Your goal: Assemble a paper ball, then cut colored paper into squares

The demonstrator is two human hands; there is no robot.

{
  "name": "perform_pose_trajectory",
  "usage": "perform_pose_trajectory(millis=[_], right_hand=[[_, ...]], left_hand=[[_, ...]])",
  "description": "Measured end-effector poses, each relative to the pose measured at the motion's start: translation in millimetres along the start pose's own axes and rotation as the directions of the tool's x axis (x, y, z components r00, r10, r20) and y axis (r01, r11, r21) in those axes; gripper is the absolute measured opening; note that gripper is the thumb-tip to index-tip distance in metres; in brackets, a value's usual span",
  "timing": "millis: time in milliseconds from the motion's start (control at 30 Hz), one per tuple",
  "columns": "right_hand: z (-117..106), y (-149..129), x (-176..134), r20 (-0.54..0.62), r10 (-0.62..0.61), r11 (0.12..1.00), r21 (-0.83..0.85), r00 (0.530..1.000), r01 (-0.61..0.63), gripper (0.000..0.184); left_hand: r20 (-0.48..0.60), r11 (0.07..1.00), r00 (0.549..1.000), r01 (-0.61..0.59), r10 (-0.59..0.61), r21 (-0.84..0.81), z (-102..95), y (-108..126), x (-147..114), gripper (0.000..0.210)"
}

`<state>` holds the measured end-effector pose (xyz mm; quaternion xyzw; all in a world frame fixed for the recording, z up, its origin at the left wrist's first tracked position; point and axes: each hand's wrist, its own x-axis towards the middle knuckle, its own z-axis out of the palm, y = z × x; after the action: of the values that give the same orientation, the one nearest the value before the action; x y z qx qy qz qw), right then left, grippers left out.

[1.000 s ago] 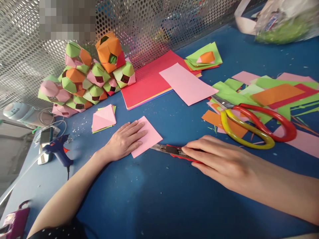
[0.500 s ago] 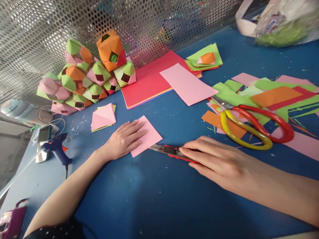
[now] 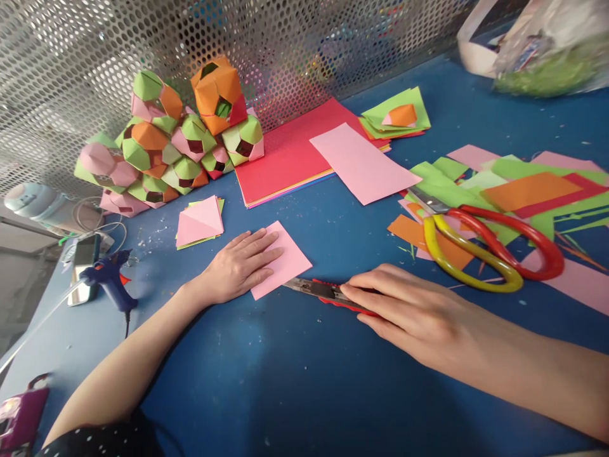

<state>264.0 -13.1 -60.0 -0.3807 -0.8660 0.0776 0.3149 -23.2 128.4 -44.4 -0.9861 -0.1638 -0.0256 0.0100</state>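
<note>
Left fingers (image 3: 262, 244) flat on pink paper (image 3: 291, 257)

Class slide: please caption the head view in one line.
Left hand resting on pink paper, right hand holding a red cutter at its edge.

The person's left hand (image 3: 243, 263) lies flat on a pink paper square (image 3: 290, 257) on the blue table (image 3: 295, 387). Across from it, the right hand (image 3: 402, 308) grips a red utility knife (image 3: 328, 291), blade at the square's near edge. Over there, red-and-yellow-handled scissors (image 3: 484, 236) rest on coloured scraps (image 3: 530, 192), and folded paper balls (image 3: 147, 147) sit piled before a perforated metal panel (image 3: 295, 57).
</note>
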Motion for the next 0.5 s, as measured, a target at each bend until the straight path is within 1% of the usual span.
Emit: perform_pose_trajectory(millis=[300,500], right_hand=[[1.8,-1.9,0.8,0.021,-0.003,1.000,0.020,1.000,0.003,0.024],[0.7,-3.2,3.7,0.029,-0.022,1.000,-0.001,0.999,0.022,0.023]], left_hand=[[-0.001,1.000,1.000,0.005,-0.005,-0.001,0.6,0.6,-0.4,0.044],[0.011,1.000,1.000,0.006,-0.006,-0.002,-0.5,1.5,0.0,0.044]])
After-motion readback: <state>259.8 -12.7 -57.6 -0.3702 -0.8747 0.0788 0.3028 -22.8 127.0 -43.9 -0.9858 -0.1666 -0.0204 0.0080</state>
